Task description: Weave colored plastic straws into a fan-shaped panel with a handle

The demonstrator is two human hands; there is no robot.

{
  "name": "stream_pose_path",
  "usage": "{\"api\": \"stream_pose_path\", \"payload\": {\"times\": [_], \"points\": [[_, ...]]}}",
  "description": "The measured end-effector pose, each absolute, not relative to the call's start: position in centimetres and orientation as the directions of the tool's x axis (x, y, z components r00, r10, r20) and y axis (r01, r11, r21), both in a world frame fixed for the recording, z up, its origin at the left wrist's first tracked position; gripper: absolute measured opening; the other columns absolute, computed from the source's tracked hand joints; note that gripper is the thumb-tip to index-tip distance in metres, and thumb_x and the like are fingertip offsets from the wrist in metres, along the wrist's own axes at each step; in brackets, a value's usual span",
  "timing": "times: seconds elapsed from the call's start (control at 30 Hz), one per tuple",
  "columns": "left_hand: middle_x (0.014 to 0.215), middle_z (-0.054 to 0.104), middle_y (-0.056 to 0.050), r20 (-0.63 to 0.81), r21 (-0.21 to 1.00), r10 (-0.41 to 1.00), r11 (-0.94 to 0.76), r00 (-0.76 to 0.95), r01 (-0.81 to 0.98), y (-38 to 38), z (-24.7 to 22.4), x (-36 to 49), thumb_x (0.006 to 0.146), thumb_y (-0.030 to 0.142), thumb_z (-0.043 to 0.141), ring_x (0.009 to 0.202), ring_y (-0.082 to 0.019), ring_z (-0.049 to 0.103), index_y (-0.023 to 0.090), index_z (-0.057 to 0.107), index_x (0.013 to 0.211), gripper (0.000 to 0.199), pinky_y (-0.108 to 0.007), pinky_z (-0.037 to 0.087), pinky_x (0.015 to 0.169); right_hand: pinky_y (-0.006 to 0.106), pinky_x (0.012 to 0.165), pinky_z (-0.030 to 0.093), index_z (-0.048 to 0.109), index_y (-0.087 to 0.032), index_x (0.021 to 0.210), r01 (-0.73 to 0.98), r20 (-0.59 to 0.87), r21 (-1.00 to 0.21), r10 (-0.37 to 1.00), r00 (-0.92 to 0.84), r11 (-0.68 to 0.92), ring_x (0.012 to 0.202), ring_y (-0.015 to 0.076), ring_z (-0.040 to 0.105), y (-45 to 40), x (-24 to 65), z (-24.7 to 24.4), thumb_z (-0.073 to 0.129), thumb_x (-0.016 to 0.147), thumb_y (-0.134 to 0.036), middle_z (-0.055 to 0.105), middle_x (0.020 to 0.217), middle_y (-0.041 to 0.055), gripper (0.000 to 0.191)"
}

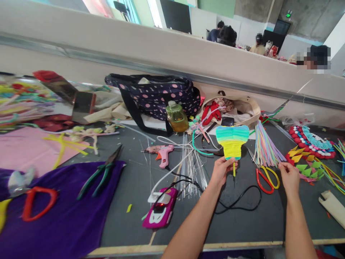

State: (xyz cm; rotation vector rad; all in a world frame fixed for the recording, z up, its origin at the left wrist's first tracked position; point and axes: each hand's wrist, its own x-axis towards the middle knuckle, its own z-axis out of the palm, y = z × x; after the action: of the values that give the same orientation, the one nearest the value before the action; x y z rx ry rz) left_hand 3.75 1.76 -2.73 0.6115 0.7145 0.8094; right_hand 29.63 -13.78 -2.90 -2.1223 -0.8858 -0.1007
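My left hand pinches the lower end of a flat piece wound from fuzzy pipe cleaners, turquoise on top and yellow below, with a thin stem hanging under it. To its right, a fanned bundle of pastel pipe cleaners lies on the table. My right hand is at the bundle's near end, thumb and finger closed on what looks like a pipe cleaner tip. Between both hands lie scissors with red and yellow handles.
A pink glue gun, thin wires and a magenta power box with a black cord lie left of my hands. Pliers rest on purple cloth. Behind stand a bottle and a patterned bag. Flower-like pieces lie right.
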Motion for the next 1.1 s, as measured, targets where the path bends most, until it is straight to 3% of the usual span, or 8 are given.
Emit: {"api": "stream_pose_path", "payload": {"times": [0.2,0.57,0.9,1.1], "points": [[0.069,0.072,-0.008,-0.332,0.72,0.807,0.551,0.488,-0.421,1.9,-2.8,3.7,0.053,0.032,0.088,0.058,-0.014,0.065,0.009,0.072,0.079,0.038,-0.023,0.052,0.056,0.033,0.065,0.043,0.07,-0.018,0.08,0.641,0.356,-0.606,0.56,0.748,-0.471,0.069,0.0251,0.06,-14.2,30.0,-2.6,0.051,0.08,-0.052,0.07,0.074,0.0111,0.04],[0.072,0.073,-0.008,-0.329,0.715,0.828,0.533,0.454,-0.453,2.4,-2.9,3.5,0.054,0.031,0.088,0.059,-0.013,0.065,0.009,0.071,0.081,0.039,-0.022,0.053,0.056,0.031,0.065,0.044,0.071,-0.017,0.081,0.653,0.294,-0.59,0.627,0.721,-0.475,0.068,0.0234,0.063,-11.2,30.6,-3.0,0.048,0.081,-0.047,0.071,0.072,0.0085,0.037],[0.073,0.073,-0.008,-0.332,0.696,0.826,0.54,0.455,-0.473,2.7,-3.0,3.3,0.058,0.028,0.086,0.059,-0.012,0.065,0.009,0.071,0.082,0.034,-0.022,0.054,0.057,0.032,0.064,0.042,0.074,-0.019,0.084,0.599,0.228,-0.428,0.56,0.796,-0.677,0.075,0.0257,0.064,-6.8,31.8,-4.0,0.054,0.078,-0.028,0.071,0.085,0.0147,0.022],[0.075,0.073,-0.008,-0.318,0.703,0.826,0.534,0.465,-0.47,2.7,-3.0,3.2,0.06,0.03,0.085,0.061,-0.012,0.065,0.009,0.071,0.083,0.034,-0.022,0.054,0.058,0.032,0.061,0.041,0.073,-0.019,0.075,0.612,0.214,-0.421,0.583,0.784,-0.669,0.072,0.0252,0.064,-6.7,32.0,-3.9,0.053,0.077,-0.03,0.07,0.075,0.0125,0.022]]}}
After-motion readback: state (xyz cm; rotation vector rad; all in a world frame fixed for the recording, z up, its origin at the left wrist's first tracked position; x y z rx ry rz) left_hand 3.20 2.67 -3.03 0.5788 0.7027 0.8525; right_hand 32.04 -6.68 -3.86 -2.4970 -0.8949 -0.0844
